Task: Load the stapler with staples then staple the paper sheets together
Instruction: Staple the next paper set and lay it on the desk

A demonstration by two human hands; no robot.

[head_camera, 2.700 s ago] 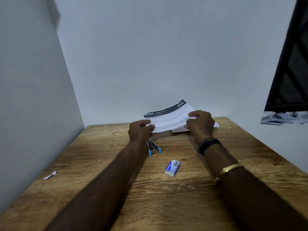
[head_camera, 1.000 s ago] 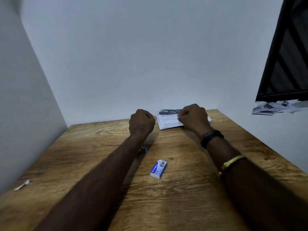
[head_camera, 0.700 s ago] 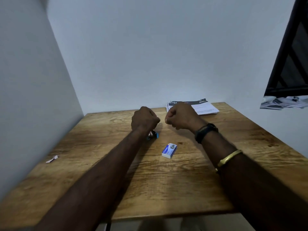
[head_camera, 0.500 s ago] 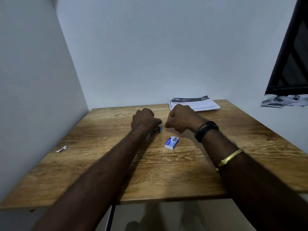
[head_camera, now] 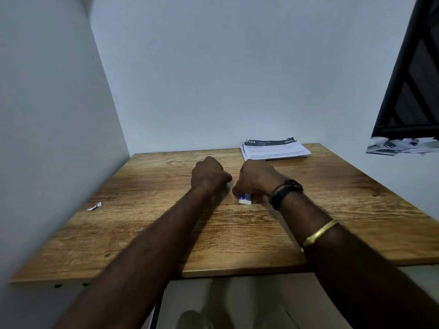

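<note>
My left hand is curled into a fist over the blue stapler at mid-table. Only a dark sliver of the stapler shows at the thumb side. Just to its right, my right hand is closed down on the small blue-and-white staple box, whose near end sticks out below the fingers. A stack of printed paper sheets with a dark header lies flat at the table's far edge, beyond my right hand and apart from both hands.
The wooden table stands in a corner, with walls close on the left and behind. A small paper scrap lies near the left edge. Loose papers sit on a ledge under a dark frame at right.
Both hands let go of the sheets, left them at the far edge and pulled back. The left hand closed over the stapler and the right hand came down onto the staple box.
</note>
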